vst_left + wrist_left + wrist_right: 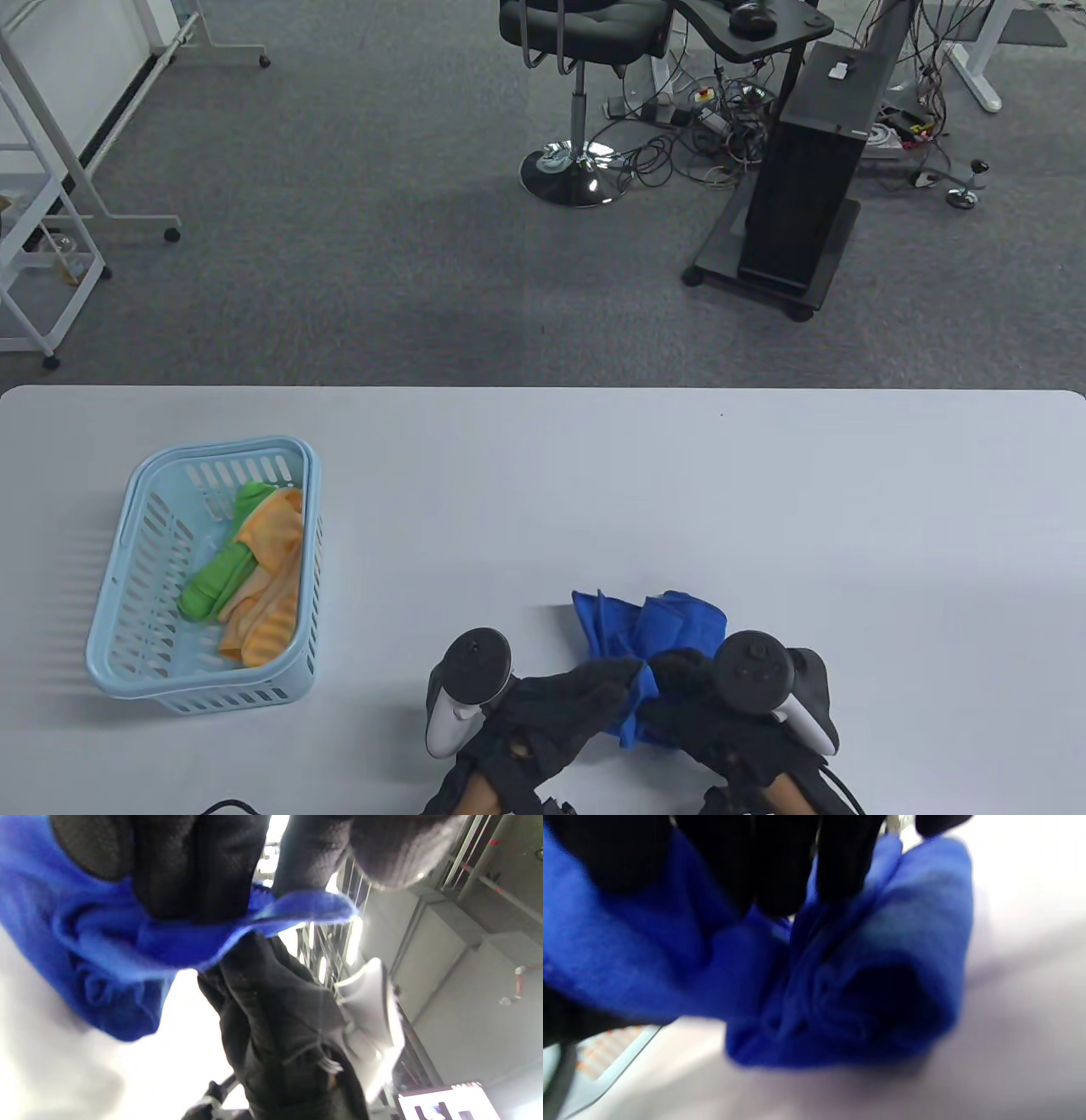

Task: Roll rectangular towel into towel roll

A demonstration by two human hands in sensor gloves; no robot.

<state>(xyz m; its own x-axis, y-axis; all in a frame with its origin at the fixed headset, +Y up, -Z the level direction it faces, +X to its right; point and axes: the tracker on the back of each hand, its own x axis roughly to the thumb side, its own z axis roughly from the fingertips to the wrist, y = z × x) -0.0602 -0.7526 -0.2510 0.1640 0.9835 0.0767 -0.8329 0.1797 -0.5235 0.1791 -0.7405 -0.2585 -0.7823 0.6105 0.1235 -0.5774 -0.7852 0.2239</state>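
A crumpled blue towel (649,632) lies bunched near the front edge of the white table (764,509). Both gloved hands meet at its near end. My left hand (585,692) pinches a blue edge (297,906) between its fingertips (191,870). My right hand (691,679) grips the bunched cloth (865,984), with dark fingers (780,861) pressed into the folds. The part of the towel under the hands is hidden in the table view.
A light blue basket (127,611) stands at the left of the table, holding a green towel roll (222,577) and an orange cloth (267,586). Beyond the table's far edge are a chair (585,51) and a black stand (806,195) on the carpet.
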